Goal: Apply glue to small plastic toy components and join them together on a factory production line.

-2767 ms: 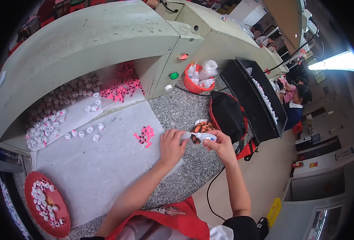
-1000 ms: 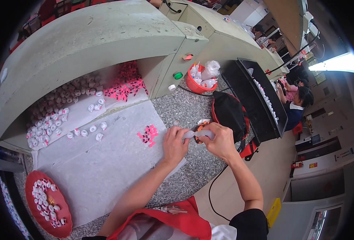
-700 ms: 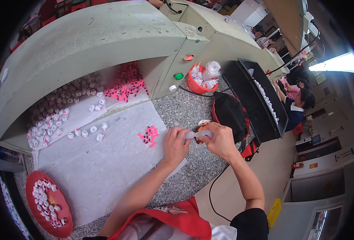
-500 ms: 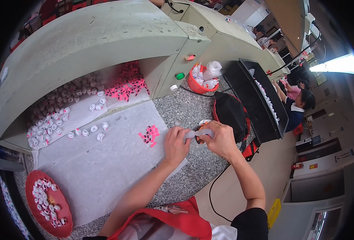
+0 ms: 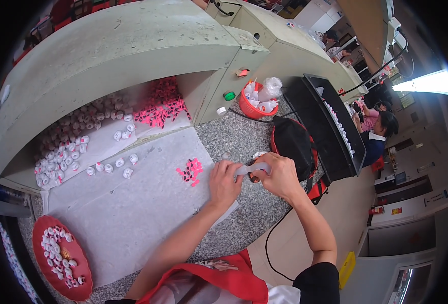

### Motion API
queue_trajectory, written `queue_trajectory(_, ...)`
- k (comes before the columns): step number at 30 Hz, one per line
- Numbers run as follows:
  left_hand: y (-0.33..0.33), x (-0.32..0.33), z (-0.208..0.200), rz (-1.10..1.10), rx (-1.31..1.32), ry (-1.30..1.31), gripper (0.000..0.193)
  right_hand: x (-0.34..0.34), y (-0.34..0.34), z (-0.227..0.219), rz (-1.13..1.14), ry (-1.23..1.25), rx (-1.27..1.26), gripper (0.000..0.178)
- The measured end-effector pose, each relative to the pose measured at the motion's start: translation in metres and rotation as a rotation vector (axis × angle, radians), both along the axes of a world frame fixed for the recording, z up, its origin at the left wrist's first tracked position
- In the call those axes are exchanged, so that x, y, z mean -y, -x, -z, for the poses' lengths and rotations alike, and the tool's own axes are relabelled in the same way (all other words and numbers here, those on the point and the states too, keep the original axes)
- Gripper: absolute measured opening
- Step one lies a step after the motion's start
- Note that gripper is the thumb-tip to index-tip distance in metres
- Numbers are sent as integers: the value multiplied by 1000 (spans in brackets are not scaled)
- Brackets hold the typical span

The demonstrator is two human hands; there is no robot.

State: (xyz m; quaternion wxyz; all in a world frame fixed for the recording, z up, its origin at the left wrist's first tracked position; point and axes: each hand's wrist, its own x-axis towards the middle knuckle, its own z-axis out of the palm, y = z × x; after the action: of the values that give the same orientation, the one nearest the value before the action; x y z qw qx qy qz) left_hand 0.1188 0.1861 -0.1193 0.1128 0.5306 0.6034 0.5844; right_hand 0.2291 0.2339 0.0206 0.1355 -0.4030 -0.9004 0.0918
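Over the speckled stone counter, my left hand [image 5: 225,181] and my right hand [image 5: 281,176] are close together with bent fingers. Between them they grip a translucent whitish plastic piece [image 5: 243,171], rather like part of a squeeze bottle; its exact kind is hard to make out. Another bit of translucent plastic shows above my left fingertips. Just behind my right fingers lies a small brown and white thing [image 5: 255,178], mostly hidden. Left of my left hand, several small pink and dark pieces [image 5: 190,172] lie on a white sheet [image 5: 127,218].
A pale green machine [image 5: 133,55] holds many white pieces [image 5: 62,162] and pink pieces [image 5: 163,111]. A red oval tray [image 5: 79,253] carries small white pieces. A red basket [image 5: 252,110] of squeeze bottles, a black bag [image 5: 292,147] and a black trough [image 5: 305,109] stand right. A co-worker [image 5: 376,139] sits beyond.
Both hands stay nearly in place, holding the plastic piece, with only a slight shift of the right fingers. The whole view has moved a little.
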Motion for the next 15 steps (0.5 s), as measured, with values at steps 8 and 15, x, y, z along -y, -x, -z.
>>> queue_trajectory(8,0,0,0,-6,-1,4,29,0,-1,1,15,10,10,15)
queue_trajectory(15,-1,-1,4,-17,-16,-18,28,0,0,2,32,23,-10,16)
